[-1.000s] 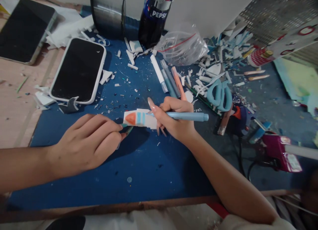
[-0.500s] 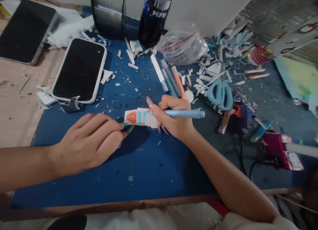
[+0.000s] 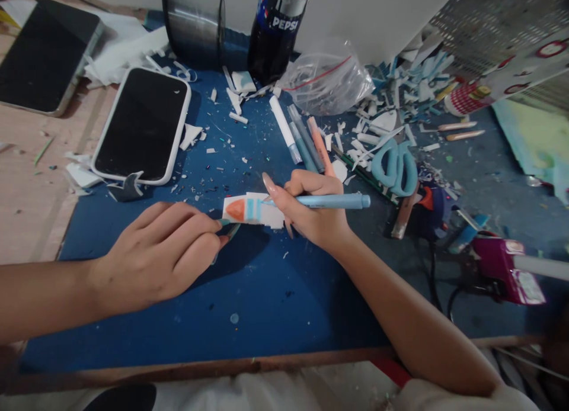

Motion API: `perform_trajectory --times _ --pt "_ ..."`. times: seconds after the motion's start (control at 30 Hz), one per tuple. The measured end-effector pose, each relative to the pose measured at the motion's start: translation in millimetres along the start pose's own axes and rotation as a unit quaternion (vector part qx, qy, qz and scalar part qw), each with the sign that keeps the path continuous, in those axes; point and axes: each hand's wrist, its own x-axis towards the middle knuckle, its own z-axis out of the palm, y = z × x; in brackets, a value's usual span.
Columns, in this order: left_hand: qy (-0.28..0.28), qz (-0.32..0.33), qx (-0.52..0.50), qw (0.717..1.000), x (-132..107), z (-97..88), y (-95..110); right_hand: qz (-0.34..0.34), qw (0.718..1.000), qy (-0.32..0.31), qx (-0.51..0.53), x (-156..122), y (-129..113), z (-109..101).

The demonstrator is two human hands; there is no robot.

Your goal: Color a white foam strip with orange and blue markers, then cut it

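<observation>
Left hand [image 3: 162,257], fingertips pinching the near left edge of one flat white card [image 3: 236,209] bearing two blue bands, over the blue table [image 3: 267,316] before me; right hand [image 3: 317,215], fingers closed round one slim pen [image 3: 351,201], its tip at the card; beyond, four cylindrical markers [image 3: 281,122], two glossy phones [image 3: 142,124]

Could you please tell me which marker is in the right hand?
The light blue marker: the right hand grips it, while the other markers lie on the blue table.
</observation>
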Motion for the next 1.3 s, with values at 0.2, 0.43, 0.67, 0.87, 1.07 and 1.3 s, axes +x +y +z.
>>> perform_trajectory --times 0.2,0.43,0.67,0.87,1.07,1.3 --pt "0.003 0.000 0.003 1.000 0.4 -1.9 -0.3 0.006 0.999 0.003 -0.032 0.6 -0.9 0.6" --pt "-0.003 -0.002 0.002 1.000 -1.8 -1.7 0.3 -0.015 0.999 -0.025 -0.031 1.6 -0.8 -1.1" --pt "-0.003 -0.006 -0.001 1.000 -0.9 -2.0 0.7 -0.040 0.998 -0.047 -0.010 1.8 -0.9 -1.8" --pt "0.006 -0.002 -0.004 1.000 -0.3 -1.3 1.5 -0.031 0.999 -0.021 0.017 1.1 0.2 -1.8" --pt "0.000 -0.010 -0.002 1.000 0.3 0.4 2.1 -0.022 0.999 -0.006 -0.028 1.7 -0.1 0.3" --pt "-0.005 -0.004 0.004 1.000 -1.2 -1.0 0.6 -0.019 0.999 -0.042 0.010 1.1 -0.8 -1.1"
